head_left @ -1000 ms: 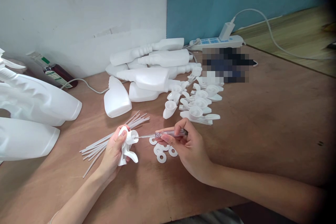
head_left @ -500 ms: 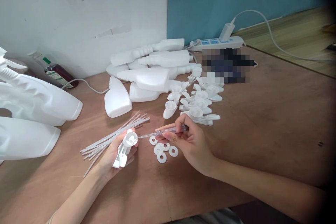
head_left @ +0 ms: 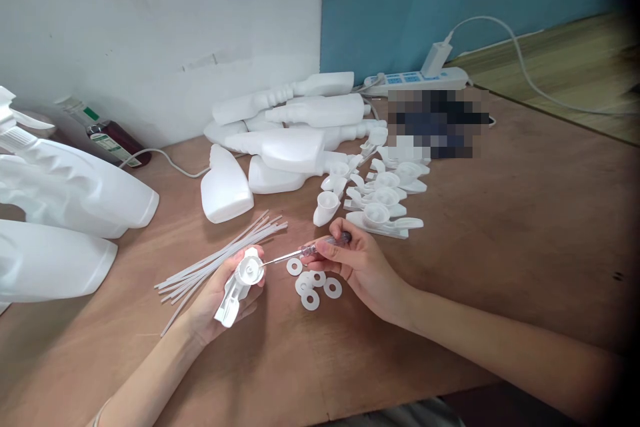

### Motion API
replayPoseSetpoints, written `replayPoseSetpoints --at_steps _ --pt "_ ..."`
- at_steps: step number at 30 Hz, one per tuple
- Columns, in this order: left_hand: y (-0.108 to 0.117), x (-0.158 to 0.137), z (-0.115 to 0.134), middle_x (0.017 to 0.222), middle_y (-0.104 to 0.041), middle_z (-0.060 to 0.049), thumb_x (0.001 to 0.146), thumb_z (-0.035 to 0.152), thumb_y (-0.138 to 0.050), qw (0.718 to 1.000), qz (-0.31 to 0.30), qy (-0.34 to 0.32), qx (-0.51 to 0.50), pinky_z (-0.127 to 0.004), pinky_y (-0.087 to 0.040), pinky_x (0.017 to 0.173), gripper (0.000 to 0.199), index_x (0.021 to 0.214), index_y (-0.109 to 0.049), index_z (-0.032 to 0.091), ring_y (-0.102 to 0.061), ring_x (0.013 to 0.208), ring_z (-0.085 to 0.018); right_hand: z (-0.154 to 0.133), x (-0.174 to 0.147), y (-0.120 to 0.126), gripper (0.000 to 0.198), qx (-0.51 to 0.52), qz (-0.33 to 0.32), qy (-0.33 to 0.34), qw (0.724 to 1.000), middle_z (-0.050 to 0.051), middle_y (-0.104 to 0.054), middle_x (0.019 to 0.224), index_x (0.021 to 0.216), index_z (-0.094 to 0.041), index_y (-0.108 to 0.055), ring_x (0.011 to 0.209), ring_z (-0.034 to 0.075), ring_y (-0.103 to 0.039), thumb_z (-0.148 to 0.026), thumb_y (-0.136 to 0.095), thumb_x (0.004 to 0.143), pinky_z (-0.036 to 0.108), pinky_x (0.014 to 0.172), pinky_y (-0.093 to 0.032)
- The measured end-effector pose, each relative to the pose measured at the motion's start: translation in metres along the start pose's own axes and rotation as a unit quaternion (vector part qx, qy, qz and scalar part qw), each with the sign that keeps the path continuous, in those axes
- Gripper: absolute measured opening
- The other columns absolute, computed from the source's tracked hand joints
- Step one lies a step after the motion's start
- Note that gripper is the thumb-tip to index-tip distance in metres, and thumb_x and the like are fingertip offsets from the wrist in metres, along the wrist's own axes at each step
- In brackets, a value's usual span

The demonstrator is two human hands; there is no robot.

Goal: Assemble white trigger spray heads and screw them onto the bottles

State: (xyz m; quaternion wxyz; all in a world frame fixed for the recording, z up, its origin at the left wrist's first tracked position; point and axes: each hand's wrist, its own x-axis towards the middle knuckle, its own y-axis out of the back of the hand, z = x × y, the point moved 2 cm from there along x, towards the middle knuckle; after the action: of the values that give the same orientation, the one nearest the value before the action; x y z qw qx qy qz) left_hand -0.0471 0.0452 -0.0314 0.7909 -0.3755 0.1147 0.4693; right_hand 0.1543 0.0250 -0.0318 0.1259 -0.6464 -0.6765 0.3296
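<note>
My left hand (head_left: 216,303) is closed around a white trigger spray head (head_left: 231,295), its round collar facing up and towards the right. In my right hand (head_left: 357,265) is a screwdriver (head_left: 313,249) with a clear handle and thin metal shaft, gripped between thumb and fingers. The screwdriver's tip meets the right rim of the collar; whether it is inside or on the edge I cannot tell. Several flat white washers (head_left: 310,299) lie on the table just below the shaft. Thin white tubes (head_left: 215,260) lie in a loose bundle behind my left hand.
Several more spray heads (head_left: 376,215) lie behind my right hand. White bottles (head_left: 227,187) are piled against the wall, and larger ones (head_left: 90,187) lie at left beside a dark red bottle (head_left: 120,140). A power strip (head_left: 415,80) with a cable sits at the back right.
The spray head has turned slightly in my left hand, showing more of the collar's inside. My right hand has shifted a little, tilting the screwdriver more steeply.
</note>
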Motion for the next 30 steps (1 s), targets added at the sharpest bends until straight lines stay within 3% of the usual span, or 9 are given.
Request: replayPoseSetpoints --at_steps 6,11,14,20,30 --pt "-0.0015 -0.0010 0.0024 0.060 -0.052 0.005 0.077 0.042 -0.055 0.997 0.076 0.004 0.033 -0.013 -0.025 0.031 0.027 0.094 -0.051 0.021 -0.031 0.033 -0.001 0.0020 0.0007 0.0030 0.037 0.019 -0.006 -0.019 1.000 -0.003 -0.064 0.067 0.071 -0.020 -0.036 0.064 0.012 -0.067 -0.021 -0.073 0.067 0.018 0.060 -0.053" --pt "-0.0049 -0.0002 0.0041 0.063 -0.052 0.003 0.074 0.042 -0.058 0.993 0.107 -0.015 0.056 -0.013 -0.038 0.044 0.028 0.091 -0.054 0.021 -0.048 0.049 -0.005 0.0025 0.0013 0.0034 0.037 0.021 -0.007 -0.022 1.000 -0.003 -0.064 0.066 0.071 -0.020 -0.036 0.064 0.011 -0.066 -0.020 -0.073 0.066 0.018 0.060 -0.053" --pt "-0.0047 -0.0004 0.0027 0.065 -0.052 0.002 0.073 0.042 -0.059 0.992 0.108 -0.026 0.064 -0.014 -0.041 0.050 0.029 0.090 -0.054 0.020 -0.051 0.057 -0.007 0.0026 0.0013 0.0030 0.036 0.012 -0.013 -0.016 1.000 -0.002 -0.065 0.067 0.071 -0.019 -0.036 0.067 0.012 -0.067 -0.022 -0.072 0.067 0.019 0.061 -0.053" --pt "-0.0053 -0.0011 0.0004 0.061 -0.048 0.005 0.077 0.047 -0.053 0.987 0.089 -0.040 0.125 -0.013 -0.031 0.038 0.027 0.092 -0.051 0.024 -0.036 0.042 -0.003 0.0023 0.0005 0.0017 0.037 0.002 -0.006 -0.025 1.000 -0.001 -0.066 0.070 0.070 -0.019 -0.036 0.068 0.012 -0.067 -0.022 -0.072 0.067 0.020 0.064 -0.054" --pt "-0.0068 0.0000 0.0020 0.063 -0.047 0.004 0.077 0.048 -0.052 0.981 0.101 -0.057 0.157 -0.014 -0.034 0.041 0.030 0.094 -0.048 0.023 -0.039 0.047 -0.005 0.0032 0.0028 0.0023 0.038 0.047 0.007 -0.031 0.998 -0.003 -0.063 0.065 0.069 -0.019 -0.036 0.063 0.010 -0.065 -0.019 -0.073 0.065 0.017 0.058 -0.053"
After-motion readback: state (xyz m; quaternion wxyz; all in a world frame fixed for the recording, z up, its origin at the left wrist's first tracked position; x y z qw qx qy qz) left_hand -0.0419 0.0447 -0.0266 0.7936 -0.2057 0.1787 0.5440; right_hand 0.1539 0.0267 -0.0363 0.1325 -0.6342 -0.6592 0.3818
